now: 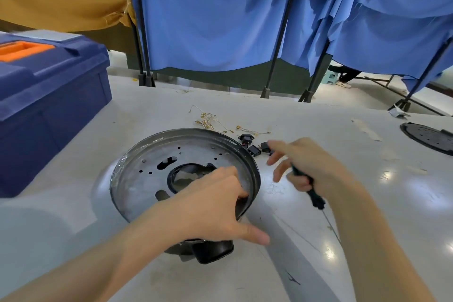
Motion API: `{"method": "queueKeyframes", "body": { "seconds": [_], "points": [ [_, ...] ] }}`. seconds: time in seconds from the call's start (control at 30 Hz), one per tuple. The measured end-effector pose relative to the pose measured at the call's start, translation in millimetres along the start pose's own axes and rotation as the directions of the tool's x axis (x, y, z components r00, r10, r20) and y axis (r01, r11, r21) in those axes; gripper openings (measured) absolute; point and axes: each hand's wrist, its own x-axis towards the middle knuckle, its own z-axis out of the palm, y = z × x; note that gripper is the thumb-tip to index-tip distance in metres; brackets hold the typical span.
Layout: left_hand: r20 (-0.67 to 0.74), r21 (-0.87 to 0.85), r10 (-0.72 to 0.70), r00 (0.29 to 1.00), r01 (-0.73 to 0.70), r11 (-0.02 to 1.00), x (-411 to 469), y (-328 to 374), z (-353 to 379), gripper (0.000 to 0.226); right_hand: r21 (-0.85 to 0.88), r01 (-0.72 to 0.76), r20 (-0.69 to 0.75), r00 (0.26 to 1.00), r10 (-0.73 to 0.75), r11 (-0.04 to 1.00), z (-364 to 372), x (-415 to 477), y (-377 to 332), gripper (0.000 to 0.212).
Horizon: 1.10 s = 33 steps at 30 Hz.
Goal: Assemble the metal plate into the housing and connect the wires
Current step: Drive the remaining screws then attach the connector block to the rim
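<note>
A round black housing with a handle at its near side lies upside down on the white table. A grey metal plate with holes and a central opening sits inside it. My left hand grips the housing's right rim, fingers curled over the edge, thumb outside. My right hand holds a dark-handled screwdriver in its lower fingers, shaft pointing toward me, while its index and middle fingers stretch toward small black connectors. Thin wires with gold terminals lie beyond the housing.
A large blue toolbox with an orange handle stands at the left. A black round perforated cover lies at the far right edge. Blue curtains on black stands close off the back of the table.
</note>
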Motion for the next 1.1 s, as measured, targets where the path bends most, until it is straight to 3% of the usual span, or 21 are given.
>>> {"method": "queueKeyframes", "body": {
  "seconds": [0.07,0.2,0.47,0.7,0.9,1.1],
  "points": [
    [-0.008,0.093,-0.006,1.000,0.007,0.996,-3.4,3.2,5.3,0.085,-0.069,-0.033,0.073,0.997,0.039,0.997,12.1,3.7,8.6,0.044],
    [-0.087,0.197,-0.015,0.996,0.032,0.980,-10.0,15.8,15.2,0.066,-0.043,-0.055,0.095,0.994,0.059,0.998,20.9,11.1,18.3,0.043],
    [-0.188,0.283,0.019,0.982,0.035,0.958,-14.2,23.4,19.3,0.007,-0.018,-0.110,0.129,0.985,0.111,0.994,19.3,16.9,31.0,0.033],
    [-0.181,0.186,-0.031,0.983,0.065,0.980,-9.9,12.9,14.3,0.027,-0.025,-0.183,0.182,0.966,0.184,0.983,23.6,20.8,42.4,0.035],
    [-0.139,-0.147,-0.080,0.987,0.059,0.987,-1.8,1.3,-22.7,0.038,0.041,-0.226,0.293,0.934,0.205,0.973,27.4,20.5,46.2,0.032],
    [-0.221,-0.330,-0.124,0.967,0.046,0.943,7.7,-3.6,-57.1,0.044,0.321,-0.256,0.525,0.849,0.054,0.912,31.1,12.3,40.8,0.024]
  ]
}}
